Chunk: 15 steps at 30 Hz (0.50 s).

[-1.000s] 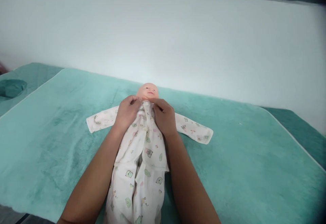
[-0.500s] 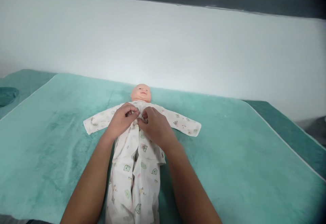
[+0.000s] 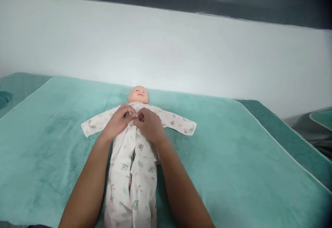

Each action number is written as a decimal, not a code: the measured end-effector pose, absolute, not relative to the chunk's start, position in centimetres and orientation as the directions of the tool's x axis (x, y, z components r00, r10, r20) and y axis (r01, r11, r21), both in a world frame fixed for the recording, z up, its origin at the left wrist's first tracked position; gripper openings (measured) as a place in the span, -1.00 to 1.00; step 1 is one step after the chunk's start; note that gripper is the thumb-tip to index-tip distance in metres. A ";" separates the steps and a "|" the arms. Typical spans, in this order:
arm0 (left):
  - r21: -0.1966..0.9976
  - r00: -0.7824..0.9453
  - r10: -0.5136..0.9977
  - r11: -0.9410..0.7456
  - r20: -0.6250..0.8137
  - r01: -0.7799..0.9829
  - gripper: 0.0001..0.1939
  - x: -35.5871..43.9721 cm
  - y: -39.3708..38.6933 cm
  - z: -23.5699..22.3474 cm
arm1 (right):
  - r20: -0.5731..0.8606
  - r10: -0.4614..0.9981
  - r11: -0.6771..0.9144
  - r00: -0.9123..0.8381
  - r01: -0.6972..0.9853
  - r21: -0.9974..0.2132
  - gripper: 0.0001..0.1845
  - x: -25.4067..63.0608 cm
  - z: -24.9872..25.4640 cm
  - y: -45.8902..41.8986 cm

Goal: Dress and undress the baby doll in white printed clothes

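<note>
A baby doll (image 3: 138, 94) lies on its back, dressed in a white printed baby shirt (image 3: 178, 122) with its sleeves spread out, and matching trousers (image 3: 144, 190). At the chest, my left hand (image 3: 121, 119) pinches the left front edge of the shirt. My right hand (image 3: 149, 122) pinches the other edge, its fingertips almost touching those of the left. Between the fingers the fastening is mostly hidden. Just below them a small pale button (image 3: 135, 127) shows on the front. Lower down, the shirt front parts slightly over the trousers.
Under the doll spreads a green plush cover (image 3: 233, 159) with pale piping along its sides. A white wall (image 3: 166, 48) stands behind, with a dark band (image 3: 181, 0) above it. Another green padded piece (image 3: 323, 117) sits at the far right.
The view has shifted a little, so doll and hands appear slightly farther left. My fingertips have drawn closer together at the shirt front.
</note>
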<state>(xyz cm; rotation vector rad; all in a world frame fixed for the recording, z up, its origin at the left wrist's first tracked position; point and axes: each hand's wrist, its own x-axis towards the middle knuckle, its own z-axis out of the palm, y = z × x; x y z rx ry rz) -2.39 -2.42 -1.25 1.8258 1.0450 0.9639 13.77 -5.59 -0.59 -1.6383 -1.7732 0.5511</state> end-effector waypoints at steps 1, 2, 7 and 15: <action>0.895 0.366 0.905 -0.334 0.217 0.295 -0.83 -2.4 -2.4 -1.2 | 0.193 0.981 0.141 -0.001 0.684 -0.716 -0.84 13.8 -0.7 -5.4; 0.894 0.362 0.907 -0.331 0.214 0.302 -0.83 -2.4 -2.5 -1.2 | 0.207 0.978 0.156 0.002 0.653 -0.742 -0.84 13.9 -0.9 -5.3; 0.887 0.347 0.918 -0.313 0.191 0.339 -0.81 -2.5 -2.5 -1.2 | 0.147 0.989 0.126 0.028 0.373 -0.919 -0.89 14.8 -1.5 -4.7; 0.903 0.370 0.908 -0.313 0.194 0.294 -0.70 -2.3 -2.6 -1.0 | -0.003 0.993 0.012 -0.120 0.120 -0.993 -0.87 16.0 -1.2 -4.6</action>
